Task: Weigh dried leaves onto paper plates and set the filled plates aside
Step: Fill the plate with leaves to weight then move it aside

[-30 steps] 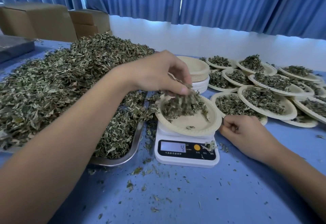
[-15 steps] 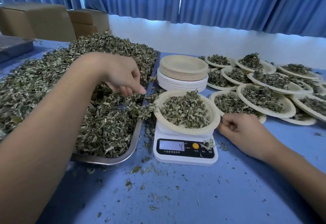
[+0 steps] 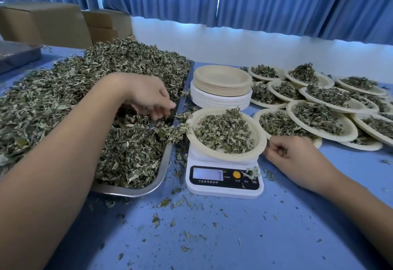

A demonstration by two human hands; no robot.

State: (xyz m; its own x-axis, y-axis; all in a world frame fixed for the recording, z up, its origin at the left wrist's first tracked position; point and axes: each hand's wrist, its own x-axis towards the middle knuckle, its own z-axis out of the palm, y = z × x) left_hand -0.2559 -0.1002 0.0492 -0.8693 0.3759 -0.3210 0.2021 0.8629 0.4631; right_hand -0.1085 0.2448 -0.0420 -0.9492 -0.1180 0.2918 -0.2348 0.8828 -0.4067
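Note:
A paper plate [image 3: 258, 140] heaped with dried leaves [image 3: 223, 131] sits on a white digital scale [image 3: 223, 186]. To its left, a metal tray [image 3: 163, 169] carries a big pile of dried leaves [image 3: 89, 91]. My left hand [image 3: 146, 95] reaches over the tray's right side, and its fingers curl down into the loose leaves there. My right hand [image 3: 295, 157] rests on the blue table just right of the plate on the scale. Its fingers are curled in and no object shows in them.
A stack of unused paper plates [image 3: 221, 82] stands behind the scale. Several filled plates [image 3: 323, 120] overlap each other at the right. Cardboard boxes [image 3: 49, 23] stand at the back left against blue curtains. Leaf crumbs litter the table [image 3: 212, 237] in front.
My left hand dropped a handful of leaves onto the plate on the scale, then swung left and down into the tray's leaves. My right hand stayed put.

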